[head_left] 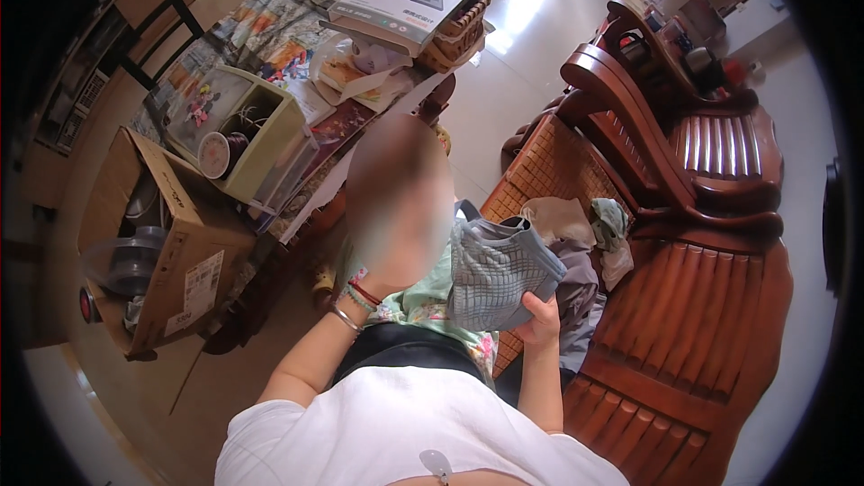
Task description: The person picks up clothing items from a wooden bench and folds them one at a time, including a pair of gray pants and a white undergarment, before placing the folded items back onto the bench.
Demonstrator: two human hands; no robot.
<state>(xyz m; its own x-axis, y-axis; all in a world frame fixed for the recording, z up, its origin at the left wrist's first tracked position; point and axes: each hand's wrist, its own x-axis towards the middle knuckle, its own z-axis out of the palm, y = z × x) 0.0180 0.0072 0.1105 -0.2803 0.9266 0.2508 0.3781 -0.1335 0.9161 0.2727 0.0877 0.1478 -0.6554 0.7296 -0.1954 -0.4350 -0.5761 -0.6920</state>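
Observation:
A pair of grey checked underpants (499,274) hangs in front of my lap, its smooth bands showing along the edges. My right hand (540,317) grips its lower right side, thumb laid over the fabric. My left hand (389,272), with bracelets at the wrist, is raised to the left of the garment. A blurred patch covers its fingers and whatever is beside them. Light green floral cloth (423,306) lies below both hands, over my lap.
To the right stands a wooden slatted bench (684,324). Crumpled clothes (576,247) lie on a woven seat mat (549,162). At left are an opened cardboard box (193,256) and a table bearing a plastic drawer unit (261,139), bags and a boxed keyboard (409,0).

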